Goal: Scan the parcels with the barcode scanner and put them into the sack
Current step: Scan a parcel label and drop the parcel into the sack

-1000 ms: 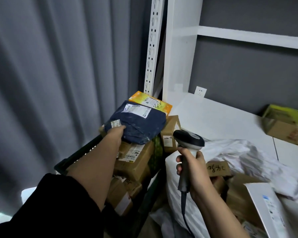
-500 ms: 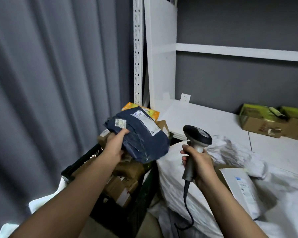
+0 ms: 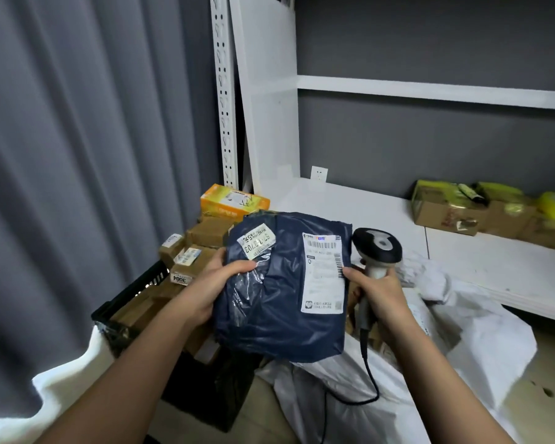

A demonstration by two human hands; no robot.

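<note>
At lower left of frame, a black crate (image 3: 132, 293) holds cardboard boxes (image 3: 205, 233). The left hand (image 3: 215, 283) grips the left edge of a navy parcel (image 3: 279, 302) at centre frame, label facing up. The right hand (image 3: 380, 293) grips the barcode scanner (image 3: 377, 248), thumb touching the parcel's right edge. A white sack (image 3: 455, 318) lies open at lower right.

parcel: dark blue mailer (image 3: 279, 293) lifted off the crate (image 3: 132, 293) stack, now over the white sack (image 3: 481, 328) | left hand (image 3: 205, 290) regripped its left edge | right hand (image 3: 378, 293) brought scanner (image 3: 377, 248) against its right edge, thumb on label (image 3: 322, 274)
</note>
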